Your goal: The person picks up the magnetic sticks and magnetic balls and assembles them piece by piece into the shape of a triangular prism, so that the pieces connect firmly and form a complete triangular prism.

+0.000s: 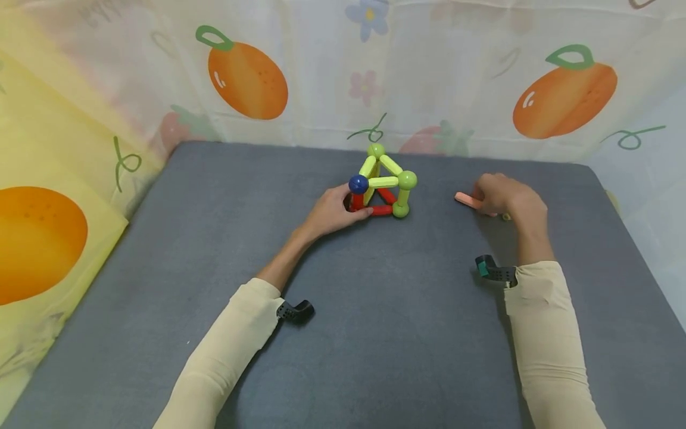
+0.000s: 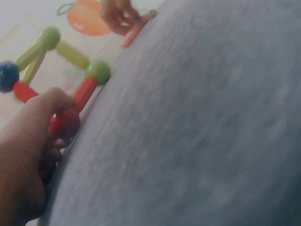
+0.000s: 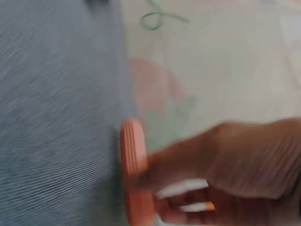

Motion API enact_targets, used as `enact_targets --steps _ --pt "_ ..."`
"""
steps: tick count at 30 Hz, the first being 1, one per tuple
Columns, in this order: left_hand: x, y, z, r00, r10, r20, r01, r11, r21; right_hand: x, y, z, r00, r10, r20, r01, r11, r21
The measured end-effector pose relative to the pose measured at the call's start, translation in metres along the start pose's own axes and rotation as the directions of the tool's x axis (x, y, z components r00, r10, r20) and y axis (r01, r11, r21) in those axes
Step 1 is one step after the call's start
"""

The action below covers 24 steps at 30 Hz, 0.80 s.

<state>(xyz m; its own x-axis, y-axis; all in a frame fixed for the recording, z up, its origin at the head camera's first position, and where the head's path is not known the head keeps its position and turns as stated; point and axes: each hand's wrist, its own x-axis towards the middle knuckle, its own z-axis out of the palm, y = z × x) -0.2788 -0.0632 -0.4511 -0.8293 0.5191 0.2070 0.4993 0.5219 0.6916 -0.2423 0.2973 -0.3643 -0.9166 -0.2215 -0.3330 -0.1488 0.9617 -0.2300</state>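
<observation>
A cube-like frame of toy building sticks and balls stands toward the back of the table, with yellow-green sticks (image 1: 383, 183) on top and red sticks (image 1: 382, 210) at its base. A dark blue ball (image 1: 358, 184) tops its near left corner; green balls (image 1: 407, 180) sit at other corners. My left hand (image 1: 332, 210) grips the lower left corner, where a red ball (image 2: 65, 123) shows between thumb and fingers in the left wrist view. To the right, my right hand (image 1: 506, 196) pinches a salmon-orange stick (image 1: 468, 200) between thumb and fingers, close above the table.
A small yellowish piece (image 1: 506, 217) shows beside the right hand, mostly hidden. The grey table (image 1: 375, 333) ends at a fruit-print curtain (image 1: 321, 71) behind. A yellow cloth (image 1: 48, 149) hangs along the left. Wrist cameras (image 1: 296, 311) jut from both sleeves.
</observation>
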Motion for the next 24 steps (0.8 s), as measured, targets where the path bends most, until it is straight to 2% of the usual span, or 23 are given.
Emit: enact_targets --steps 2,5,10,13,18,22,24 --pt "0.001 0.002 0.003 0.999 -0.019 -0.028 0.019 1.000 0.018 -0.003 -0.008 -0.006 0.994 -0.104 -0.017 0.104 0.994 0.029" --pt "0.001 0.005 0.007 0.998 -0.039 -0.055 0.041 0.999 0.036 -0.004 -0.029 -0.014 0.961 -0.269 -0.058 0.273 0.960 0.068" --pt "0.001 0.005 0.007 0.997 -0.044 -0.058 0.048 0.997 0.060 -0.005 -0.080 -0.014 0.913 -0.400 -0.084 0.406 0.911 0.072" --pt "0.000 0.005 0.006 0.998 -0.036 -0.054 0.039 0.997 0.066 -0.006 -0.109 -0.007 0.900 -0.421 -0.116 0.425 0.905 0.018" --pt "0.000 0.004 0.006 0.999 -0.017 -0.045 0.020 0.998 0.060 -0.006 -0.139 0.009 0.871 -0.412 -0.267 0.392 0.911 -0.128" --pt "0.000 0.002 0.006 0.999 -0.003 -0.041 0.005 0.998 0.055 -0.001 -0.146 0.018 0.826 -0.431 -0.365 0.386 0.902 -0.191" --pt "0.000 0.002 0.006 0.999 0.003 -0.037 -0.001 0.999 0.053 0.002 -0.146 0.022 0.792 -0.446 -0.417 0.384 0.895 -0.228"
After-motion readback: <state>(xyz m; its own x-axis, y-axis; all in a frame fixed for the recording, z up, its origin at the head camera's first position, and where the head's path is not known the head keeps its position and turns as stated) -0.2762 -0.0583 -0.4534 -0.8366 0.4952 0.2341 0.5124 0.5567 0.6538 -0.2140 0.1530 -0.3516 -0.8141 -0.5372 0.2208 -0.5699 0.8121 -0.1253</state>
